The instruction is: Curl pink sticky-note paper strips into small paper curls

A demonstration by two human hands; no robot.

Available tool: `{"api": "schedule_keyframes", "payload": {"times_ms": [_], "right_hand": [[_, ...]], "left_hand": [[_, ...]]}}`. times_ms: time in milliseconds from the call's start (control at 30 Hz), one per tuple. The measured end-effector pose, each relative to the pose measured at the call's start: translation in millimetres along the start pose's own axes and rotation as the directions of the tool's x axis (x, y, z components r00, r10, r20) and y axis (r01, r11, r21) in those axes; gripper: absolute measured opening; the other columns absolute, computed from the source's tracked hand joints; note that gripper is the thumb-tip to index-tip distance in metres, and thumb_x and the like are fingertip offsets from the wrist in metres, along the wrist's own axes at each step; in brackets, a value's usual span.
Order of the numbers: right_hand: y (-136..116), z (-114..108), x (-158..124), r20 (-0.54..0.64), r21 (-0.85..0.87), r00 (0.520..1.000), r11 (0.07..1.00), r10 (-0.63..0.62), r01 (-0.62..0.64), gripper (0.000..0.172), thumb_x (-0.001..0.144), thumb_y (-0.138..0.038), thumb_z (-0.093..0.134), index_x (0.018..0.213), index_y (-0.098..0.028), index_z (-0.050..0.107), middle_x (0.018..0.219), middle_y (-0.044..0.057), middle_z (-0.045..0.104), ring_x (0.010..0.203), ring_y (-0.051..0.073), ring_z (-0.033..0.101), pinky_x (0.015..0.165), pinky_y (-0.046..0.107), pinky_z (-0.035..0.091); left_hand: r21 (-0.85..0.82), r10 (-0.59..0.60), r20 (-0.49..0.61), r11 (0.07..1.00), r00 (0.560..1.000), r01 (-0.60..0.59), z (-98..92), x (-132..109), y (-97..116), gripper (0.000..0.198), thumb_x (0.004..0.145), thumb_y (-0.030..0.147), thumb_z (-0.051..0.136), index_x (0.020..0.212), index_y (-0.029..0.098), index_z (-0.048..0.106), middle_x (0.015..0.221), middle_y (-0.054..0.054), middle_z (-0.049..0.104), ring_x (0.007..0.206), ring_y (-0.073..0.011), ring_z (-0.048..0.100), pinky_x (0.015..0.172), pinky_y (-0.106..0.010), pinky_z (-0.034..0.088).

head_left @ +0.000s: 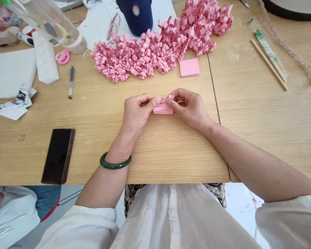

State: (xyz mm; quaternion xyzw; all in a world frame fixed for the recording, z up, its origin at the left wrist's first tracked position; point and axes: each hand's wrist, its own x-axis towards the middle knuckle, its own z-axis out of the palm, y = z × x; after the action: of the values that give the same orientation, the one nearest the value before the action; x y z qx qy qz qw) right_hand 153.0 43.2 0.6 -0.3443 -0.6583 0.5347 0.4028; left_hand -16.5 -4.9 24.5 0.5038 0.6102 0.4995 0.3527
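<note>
A small piece of pink paper (163,110), cut into strips, is held just above the table between my two hands. My left hand (139,110) pinches its left part between thumb and fingers; a dark green bangle (115,165) circles that wrist. At the paper's upper right, my right hand (189,106) has thumb and forefinger closed on a curled strip. Beyond my hands lies a long heap of curled pink paper flowers (145,53). A stack of flat pink paper (189,67) sits by the heap's near right side.
At left are a black phone (57,155), a pen (71,82), pink scissors (63,56) and a clear bottle (57,26). A dark blue cup (136,15) stands behind the heap. Wooden chopsticks (269,64) lie at right, past the table seam (215,90). Another person's leg (12,216) shows lower left.
</note>
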Motion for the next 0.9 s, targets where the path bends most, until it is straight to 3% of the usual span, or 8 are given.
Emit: {"api": "schedule_keyframes", "payload": {"times_ms": [300, 700, 900], "right_hand": [[0.4, 0.4, 0.6, 0.006, -0.015, 1.0, 1.0, -0.01, 0.01, 0.031, 0.089, -0.05, 0.068, 0.086, -0.02, 0.06, 0.08, 0.001, 0.062, 0.074, 0.013, 0.057, 0.065, 0.026, 0.05], [-1.0, 0.5, 0.5, 0.023, -0.033, 1.0, 0.999, -0.006, 0.007, 0.026, 0.091, -0.044, 0.068, 0.086, -0.02, 0.062, 0.079, 0.001, 0.063, 0.072, 0.012, 0.058, 0.065, 0.026, 0.05], [-2.1, 0.1, -0.4, 0.042, -0.049, 0.999, 0.998, -0.031, 0.033, 0.03, 0.091, -0.047, 0.068, 0.085, -0.018, 0.063, 0.077, 0.001, 0.062, 0.072, 0.012, 0.056, 0.065, 0.026, 0.049]], "left_hand": [[0.045, 0.069, -0.033, 0.997, 0.997, -0.068, 1.5, 0.0, -4.6, 0.015, 0.08, 0.035, 0.082, 0.072, 0.023, 0.078, 0.076, 0.0, 0.077, 0.075, -0.0158, 0.069, 0.074, -0.028, 0.056], [0.015, 0.02, -0.044, 1.0, 0.999, -0.019, 3.9, -1.2, -1.9, 0.015, 0.074, 0.029, 0.086, 0.068, 0.022, 0.074, 0.072, 0.0, 0.074, 0.069, -0.0145, 0.065, 0.067, -0.027, 0.054], [-0.025, 0.008, -0.04, 1.0, 0.999, -0.009, 4.2, 0.3, -4.8, 0.024, 0.071, 0.039, 0.089, 0.068, 0.021, 0.073, 0.071, 0.001, 0.073, 0.068, -0.0137, 0.064, 0.066, -0.027, 0.054]]}}
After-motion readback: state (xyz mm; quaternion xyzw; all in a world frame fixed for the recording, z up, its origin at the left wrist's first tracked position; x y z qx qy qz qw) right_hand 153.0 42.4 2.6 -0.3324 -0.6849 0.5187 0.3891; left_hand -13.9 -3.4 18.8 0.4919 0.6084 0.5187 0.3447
